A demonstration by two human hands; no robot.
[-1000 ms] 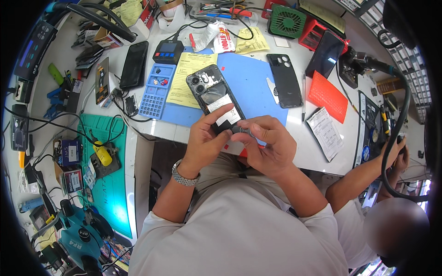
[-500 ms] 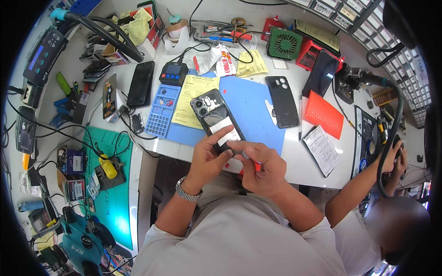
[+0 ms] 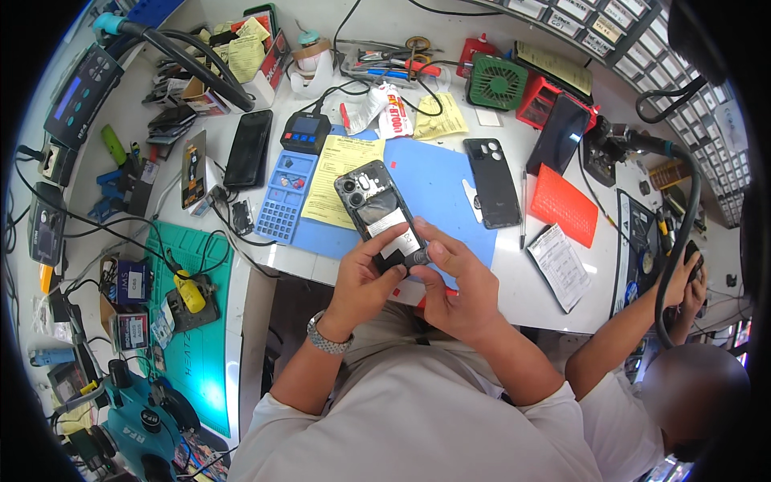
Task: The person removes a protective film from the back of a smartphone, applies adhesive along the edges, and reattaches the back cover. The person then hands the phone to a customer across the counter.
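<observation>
Bracing the opened phone (image 3: 377,210) at frame center, left hand (image 3: 365,283) pinches its lower edge while right hand (image 3: 454,285) fingers curl closed, pressing its bottom end steady.

White label (image 3: 399,230) on the opened phone's back, at the bench's near edge, between both hands. Yellow printed form (image 3: 347,178) lying flat mid-bench, left edge tucked against a blue tray. White plastic packet with red print (image 3: 394,112) near the far edge, beside a crumpled yellow paper (image 3: 440,118). Yellow sticky notes (image 3: 241,48) stuck up at the far left corner. White printed slip (image 3: 560,265) at the near right edge, tilted. Dark phone screen (image 3: 248,148) face up on the left side; another dark screen (image 3: 559,132) leaning at the far right. Small blue-lit display (image 3: 304,135) on a black box above the blue tray. Grey instrument panel with blue screen (image 3: 83,94) off the far left edge.
</observation>
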